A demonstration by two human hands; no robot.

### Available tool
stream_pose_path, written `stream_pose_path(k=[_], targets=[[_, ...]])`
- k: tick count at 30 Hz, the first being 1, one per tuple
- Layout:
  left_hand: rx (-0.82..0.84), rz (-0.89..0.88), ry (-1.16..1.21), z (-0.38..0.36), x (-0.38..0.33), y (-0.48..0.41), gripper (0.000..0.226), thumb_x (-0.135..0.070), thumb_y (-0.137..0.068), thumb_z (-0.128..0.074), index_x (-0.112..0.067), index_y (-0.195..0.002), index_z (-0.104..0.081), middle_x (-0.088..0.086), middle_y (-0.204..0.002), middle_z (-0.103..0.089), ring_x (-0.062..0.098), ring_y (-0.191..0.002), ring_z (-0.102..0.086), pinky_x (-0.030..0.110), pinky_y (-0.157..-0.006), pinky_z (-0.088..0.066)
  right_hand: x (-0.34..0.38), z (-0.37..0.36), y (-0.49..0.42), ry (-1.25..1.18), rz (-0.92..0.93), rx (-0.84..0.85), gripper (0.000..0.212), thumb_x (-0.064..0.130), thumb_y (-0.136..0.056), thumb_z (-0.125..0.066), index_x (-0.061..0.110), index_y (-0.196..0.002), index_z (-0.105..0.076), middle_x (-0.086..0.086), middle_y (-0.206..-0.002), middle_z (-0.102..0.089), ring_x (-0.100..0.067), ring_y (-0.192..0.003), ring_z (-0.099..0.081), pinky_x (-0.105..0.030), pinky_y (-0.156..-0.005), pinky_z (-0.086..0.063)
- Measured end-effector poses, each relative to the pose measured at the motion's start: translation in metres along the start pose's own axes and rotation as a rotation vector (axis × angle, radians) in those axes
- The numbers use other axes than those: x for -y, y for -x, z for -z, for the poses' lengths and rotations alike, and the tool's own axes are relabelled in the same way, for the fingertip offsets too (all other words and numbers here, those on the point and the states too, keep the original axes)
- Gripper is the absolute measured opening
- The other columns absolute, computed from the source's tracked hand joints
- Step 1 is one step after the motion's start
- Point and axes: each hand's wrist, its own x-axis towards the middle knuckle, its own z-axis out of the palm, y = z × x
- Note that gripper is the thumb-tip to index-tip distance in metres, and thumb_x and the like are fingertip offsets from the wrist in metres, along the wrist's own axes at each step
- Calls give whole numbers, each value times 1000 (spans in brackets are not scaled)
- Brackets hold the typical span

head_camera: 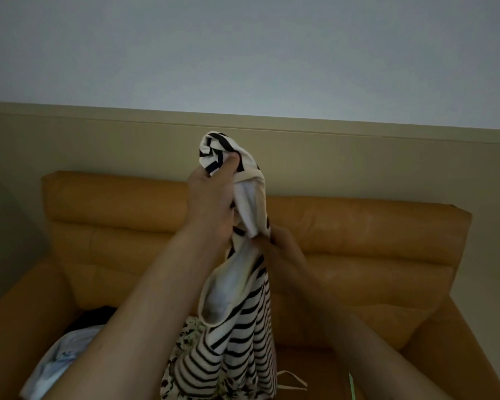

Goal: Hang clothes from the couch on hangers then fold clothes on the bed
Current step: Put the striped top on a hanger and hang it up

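Over the seat of the tan leather couch, the striped top is hanging in the air. It is standing apart from the backrest behind it and well away from both armrests. Open cushion is showing to the right of its hem. The left side of the seat is carrying a pile: a light blue garment, a dark garment behind that, and a floral garment lying just under the striped hem. Something thin and white is lying on the cushion just right of the hem, perhaps a hanger or a strap; the light is too dim to say.

Behind the couch a beige panel is running along the lower wall, with a pale grey wall rising above it.

The left hand is raised highest, its fingers curling tight round the bunched upper end of the top and its thumb pressing into the stripes. The right hand is sitting lower and just beside it, fingers closing on the fabric below a white fold, so that the rest of the top is draping down between the two forearms.
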Motion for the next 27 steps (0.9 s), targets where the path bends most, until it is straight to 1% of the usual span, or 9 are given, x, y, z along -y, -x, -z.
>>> stream_pose_path(k=[2, 4, 7, 9, 11, 14, 18, 23, 27], targets=[[14, -35, -88, 19, -7, -3, 13, -17, -97, -66, -15, -86, -72, -3, -75, -75, 10, -70, -72, 29, -66, -58, 5, 13, -1, -63, -32, -42, 32, 20, -108, -44, 11, -93, -71, -15, -82, -65, -33, -72, -59, -41, -63, -48], [-39, -114, -287, 38, -9, -10, 13, -22, -94, -70, -9, -95, -73, 4, -87, -76, 14, -79, -73, 38, -76, -62, 16, 26, -5, -128, -120, -92, 31, 27, -109, -42, 32, -94, -70, -5, -94, -73, -27, -91, -69, -39, -78, -57], [-173, -469, -653, 51, -8, -12, 41, -42, -85, -76, -16, -112, -59, -1, -109, -65, 8, -91, -62, 35, -80, -59, 32, 40, -12, -156, -138, -107, 30, 31, -107, -46, 29, -94, -72, 0, -92, -76, -21, -96, -71, -28, -80, -56], [56, -605, -739, 47, -11, -5, 62, -60, -80, -73, -27, -128, -50, -10, -127, -55, 2, -110, -55, 16, -82, -49, 51, 46, -12, -123, -102, -91, 32, 34, -105, -50, 17, -92, -74, -16, -93, -74, -34, -94, -70, -34, -79, -53], [402, -543, -893, 39, -8, -5, 75, -70, -77, -67, -30, -138, -48, -12, -134, -53, 3, -117, -53, 11, -84, -45, 63, 50, -12, -66, 6, -8, 40, 37, -106, -48, 8, -98, -75, -26, -98, -71, -42, -95, -68, -39, -79, -52], [699, -414, -1008, 33, -5, -9, 44, -59, -91, -63, -25, -118, -64, -3, -109, -68, 15, -96, -65, 39, -82, -56, 76, 58, -14, 37, 92, 51, 45, 35, -108, -44, 2, -98, -73, -19, -91, -75, -32, -85, -73, -38, -76, -55], [696, -475, -956, 32, -5, -8, 42, -37, -101, -59, -4, -75, -59, 1, -60, -49, 3, -50, -40, 18, -51, -30, 77, 81, -15, 207, 145, 78, 44, 33, -108, -42, 11, -87, -74, -1, -76, -75, -8, -68, -68, -21, -62, -51], [595, -611, -828, 17, -25, -2, 41, -34, -99, -60, -17, -63, -51, -11, -54, -40, 3, -49, -33, 16, -49, -25, 68, 108, -10, 595, 363, 0, 43, 29, -109, -42, 7, -75, -56, -4, -63, -55, -3, -55, -43, -18, -53, -32], [608, -718, -840, 1, -43, 8, 36, -30, -97, -62, -6, -70, -61, 2, -58, -50, 4, -52, -39, 18, -51, -30, 53, 109, -4, 993, 486, -208, 40, 41, -107, -42, 19, -74, -44, 5, -54, -45, -14, -47, -44, -32, -43, -30]])
